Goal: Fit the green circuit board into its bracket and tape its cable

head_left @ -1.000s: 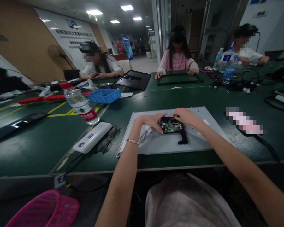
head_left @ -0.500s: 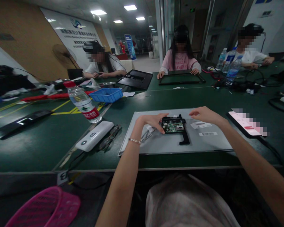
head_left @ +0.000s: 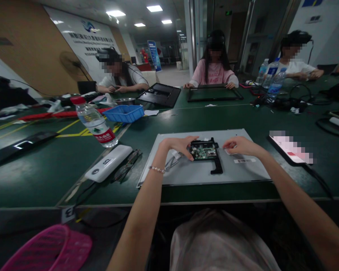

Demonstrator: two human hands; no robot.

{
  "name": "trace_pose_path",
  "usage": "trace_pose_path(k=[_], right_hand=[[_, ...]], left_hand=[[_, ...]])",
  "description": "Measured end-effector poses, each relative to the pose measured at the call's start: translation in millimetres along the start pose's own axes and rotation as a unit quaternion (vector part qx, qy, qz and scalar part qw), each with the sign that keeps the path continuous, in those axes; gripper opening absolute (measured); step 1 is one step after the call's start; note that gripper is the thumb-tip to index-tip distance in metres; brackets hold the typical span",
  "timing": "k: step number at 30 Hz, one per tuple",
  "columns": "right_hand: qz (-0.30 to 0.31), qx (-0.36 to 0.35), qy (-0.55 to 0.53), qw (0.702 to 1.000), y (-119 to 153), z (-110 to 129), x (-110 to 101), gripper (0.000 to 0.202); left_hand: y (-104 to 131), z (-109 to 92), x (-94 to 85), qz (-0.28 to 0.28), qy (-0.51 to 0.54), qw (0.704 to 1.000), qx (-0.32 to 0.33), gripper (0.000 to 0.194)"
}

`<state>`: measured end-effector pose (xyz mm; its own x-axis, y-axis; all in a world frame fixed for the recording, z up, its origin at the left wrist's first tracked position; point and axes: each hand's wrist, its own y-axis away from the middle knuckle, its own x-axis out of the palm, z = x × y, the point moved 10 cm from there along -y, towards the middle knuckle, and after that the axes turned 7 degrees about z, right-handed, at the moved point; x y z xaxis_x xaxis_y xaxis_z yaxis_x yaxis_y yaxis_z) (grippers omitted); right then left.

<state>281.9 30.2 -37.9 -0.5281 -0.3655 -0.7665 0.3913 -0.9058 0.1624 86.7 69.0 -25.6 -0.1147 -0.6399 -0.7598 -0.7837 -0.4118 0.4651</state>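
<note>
A green circuit board [head_left: 205,151] sits in a black plastic bracket [head_left: 217,165] on a light grey flat panel [head_left: 192,174]. My left hand [head_left: 179,146] grips the left side of the bracket, thumb at its lower corner and fingers at the upper edge. Just right of the bracket, my right hand [head_left: 239,146] is closed in a pinch low over the panel; what is between its fingertips is too small to tell. A white barcode label [head_left: 244,161] is stuck on the panel below that hand. Thin pale cables [head_left: 172,161] lie under my left wrist.
To the left stand a white power bank [head_left: 109,163], folded glasses [head_left: 127,165], a tilted water bottle [head_left: 96,124] and a blue tray [head_left: 124,113]. A phone [head_left: 289,148] with a cable lies at the right. Across the table, a person holds a black frame [head_left: 214,99].
My right hand has moved down and left toward the bracket, its fingers now pinched over where a label lay. My left hand keeps its grip on the bracket. The view has shifted slightly.
</note>
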Motion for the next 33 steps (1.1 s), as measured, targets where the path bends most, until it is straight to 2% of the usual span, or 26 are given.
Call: trace_pose_path(k=[5, 9, 12, 16, 20, 25, 33], right_hand=[[0.001, -0.004, 0.015, 1.000, 2, 1, 0, 0.023], [-0.014, 0.009, 0.019, 1.000, 4, 0, -4, 0.020], [-0.015, 0.015, 0.010, 1.000, 5, 0, -4, 0.019], [-0.015, 0.021, 0.013, 1.000, 5, 0, -4, 0.018], [-0.019, 0.015, 0.021, 0.999, 6, 3, -5, 0.017], [-0.025, 0.013, 0.024, 0.999, 7, 7, -5, 0.015], [-0.004, 0.011, 0.009, 1.000, 8, -2, -6, 0.015]], left_hand=[[4, 0, -8.7, -0.024, -0.042, 0.999, -0.025, 0.115], [-1, -12, -34.5, -0.166, -0.073, 0.983, -0.019, 0.074], [-10, -30, -40.5, -0.241, -0.097, 0.966, 0.008, 0.053], [-26, -46, -32.5, -0.258, -0.153, 0.954, 0.019, 0.038], [-37, -42, -28.2, -0.257, -0.186, 0.948, -0.028, 0.030], [-42, -41, -29.3, -0.269, -0.223, 0.934, -0.068, 0.029], [-39, -58, -31.4, -0.287, -0.290, 0.911, -0.060, 0.031]])
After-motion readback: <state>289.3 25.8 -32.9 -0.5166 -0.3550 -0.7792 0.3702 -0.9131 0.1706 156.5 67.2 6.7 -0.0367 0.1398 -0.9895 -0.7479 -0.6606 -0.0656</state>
